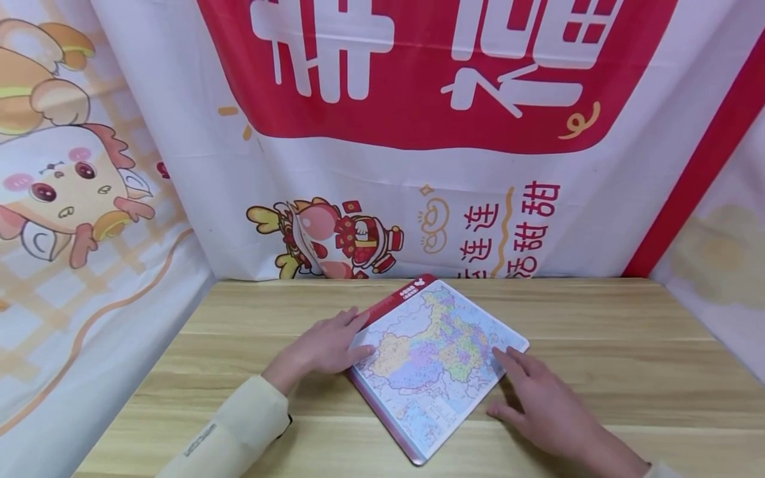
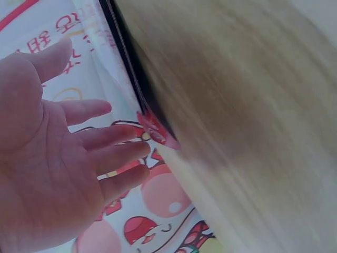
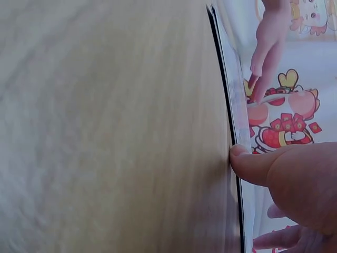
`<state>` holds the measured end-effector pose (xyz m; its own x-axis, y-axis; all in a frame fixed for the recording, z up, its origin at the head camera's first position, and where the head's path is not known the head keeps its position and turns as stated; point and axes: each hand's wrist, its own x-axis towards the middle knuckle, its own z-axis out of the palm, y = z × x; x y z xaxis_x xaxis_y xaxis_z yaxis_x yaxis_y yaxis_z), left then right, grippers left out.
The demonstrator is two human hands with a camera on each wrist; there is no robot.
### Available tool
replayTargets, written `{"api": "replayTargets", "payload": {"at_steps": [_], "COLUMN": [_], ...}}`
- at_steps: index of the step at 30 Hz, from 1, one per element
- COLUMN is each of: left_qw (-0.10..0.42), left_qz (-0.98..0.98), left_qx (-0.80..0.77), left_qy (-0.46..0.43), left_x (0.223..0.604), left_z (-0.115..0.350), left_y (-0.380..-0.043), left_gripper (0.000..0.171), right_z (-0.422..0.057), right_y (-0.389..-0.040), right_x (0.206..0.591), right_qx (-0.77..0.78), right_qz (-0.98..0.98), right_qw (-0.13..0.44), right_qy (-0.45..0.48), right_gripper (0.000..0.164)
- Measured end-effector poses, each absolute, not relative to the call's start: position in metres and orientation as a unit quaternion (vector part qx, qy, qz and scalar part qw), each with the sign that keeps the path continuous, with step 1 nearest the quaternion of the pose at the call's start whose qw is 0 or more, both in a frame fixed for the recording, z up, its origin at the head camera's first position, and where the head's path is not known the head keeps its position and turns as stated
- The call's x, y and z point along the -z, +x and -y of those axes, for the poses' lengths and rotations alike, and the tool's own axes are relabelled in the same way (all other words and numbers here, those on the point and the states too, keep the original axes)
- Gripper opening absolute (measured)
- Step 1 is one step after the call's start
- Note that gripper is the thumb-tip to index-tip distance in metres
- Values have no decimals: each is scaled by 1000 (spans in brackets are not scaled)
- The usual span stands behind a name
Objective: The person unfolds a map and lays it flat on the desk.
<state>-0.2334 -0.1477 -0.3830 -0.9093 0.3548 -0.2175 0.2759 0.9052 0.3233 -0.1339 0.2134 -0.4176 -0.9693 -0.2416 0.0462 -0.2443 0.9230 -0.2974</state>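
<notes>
A flat map board (image 1: 430, 358), printed with a many-coloured map and a red strip along one side, lies turned at an angle on the wooden table. My left hand (image 1: 335, 344) rests at its left corner, fingers extended over the red strip and thumb on the map. In the left wrist view that hand (image 2: 68, 158) shows its palm with the fingers spread. My right hand (image 1: 546, 405) is at the opposite side, fingertips on the right edge and thumb lower down beside it. The right wrist view shows the right thumb (image 3: 250, 166) against the board's thin dark edge (image 3: 231, 121).
Wooden tabletop (image 1: 251, 332) surrounds the board. Behind it hangs a white and red printed cloth (image 1: 418, 126) that meets the table's far edge. Another printed cloth (image 1: 72, 299) hangs on the left, and pale cloth (image 1: 717, 252) closes off the right.
</notes>
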Motion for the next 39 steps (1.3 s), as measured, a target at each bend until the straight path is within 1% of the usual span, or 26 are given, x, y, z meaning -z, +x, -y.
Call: {"api": "replayTargets", "payload": {"at_steps": [4, 8, 14, 21, 30, 39], "left_qw": [162, 172, 165, 147, 140, 147], "left_qz": [-962, -960, -963, -968, -974, -974], "left_qx": [-156, -166, -149, -132, -93, -80], "left_qy": [151, 147, 150, 153, 154, 150], "left_x": [386, 388, 390, 389, 386, 384], "left_z": [149, 151, 151, 150, 142, 133], "left_y": [-237, -235, -222, -199, -170, -149], "left_gripper": [84, 85, 86, 86, 85, 88], "right_z": [-208, -205, -208, -213, -216, -219], "right_y": [-134, -137, -148, -167, -189, -203], "right_x": [418, 420, 420, 419, 415, 418], "right_qx": [-162, -167, -180, -180, -154, -154], "right_qz": [981, 980, 977, 974, 981, 984], "right_qw": [-20, -16, 6, 24, 6, -5], "right_qy": [107, 106, 114, 134, 115, 92], "right_gripper": [96, 96, 94, 89, 88, 86]}}
